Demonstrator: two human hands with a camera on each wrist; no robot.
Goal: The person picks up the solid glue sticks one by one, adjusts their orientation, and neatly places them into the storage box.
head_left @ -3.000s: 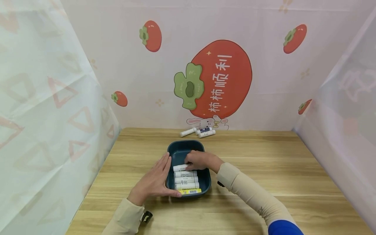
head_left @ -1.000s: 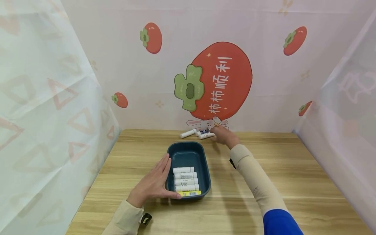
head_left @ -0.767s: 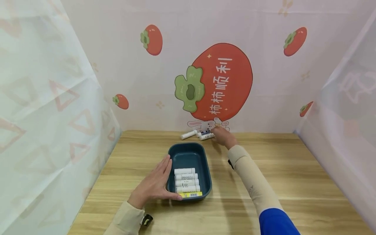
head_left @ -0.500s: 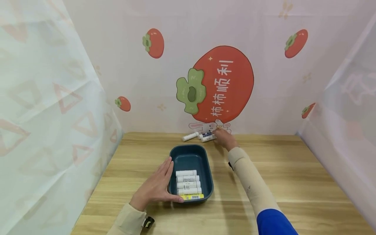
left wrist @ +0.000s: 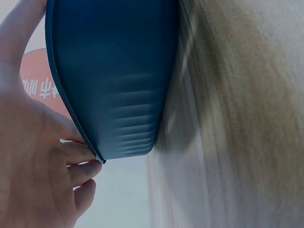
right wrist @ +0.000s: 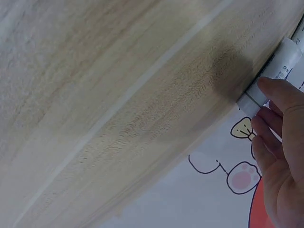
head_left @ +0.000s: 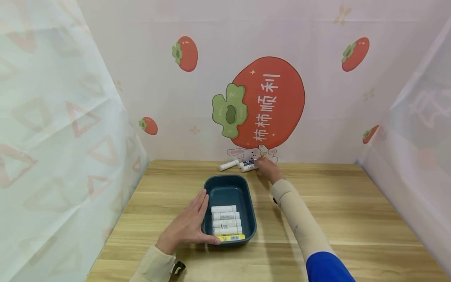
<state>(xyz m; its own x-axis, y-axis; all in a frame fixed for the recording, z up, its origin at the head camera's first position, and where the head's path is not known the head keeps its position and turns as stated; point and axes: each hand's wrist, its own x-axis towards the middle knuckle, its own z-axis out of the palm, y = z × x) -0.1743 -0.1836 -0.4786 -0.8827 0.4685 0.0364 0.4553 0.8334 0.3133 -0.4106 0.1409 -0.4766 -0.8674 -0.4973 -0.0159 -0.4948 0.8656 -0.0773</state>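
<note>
My left hand (head_left: 186, 225) spreads around the near left corner of a dark teal bin (head_left: 251, 211), also close up in the left wrist view (left wrist: 114, 80). Its straight fingers lie along the side and the thumb touches the near rim. Inside the bin lies a row of white glue sticks (head_left: 226, 223) with a yellow-labelled one (head_left: 230, 237) nearest me. By the back wall, my right hand (head_left: 268, 169) pinches the right end of a white glue stick (head_left: 249, 167). In the right wrist view the thumb presses that stick (right wrist: 280, 61); some of its fingers are hidden.
Against the back wall lie a glue stick with a dark blue label (head_left: 248, 161) and another white one (head_left: 229, 165) left of it. Hanging cloth walls (head_left: 176, 129) close off the wooden table (head_left: 334, 211) at the back and sides.
My right hand has left the bin, where it was on the rearmost stick of the row, and reached to the sticks at the back. The left hand stays at the bin. The view tilts slightly.
</note>
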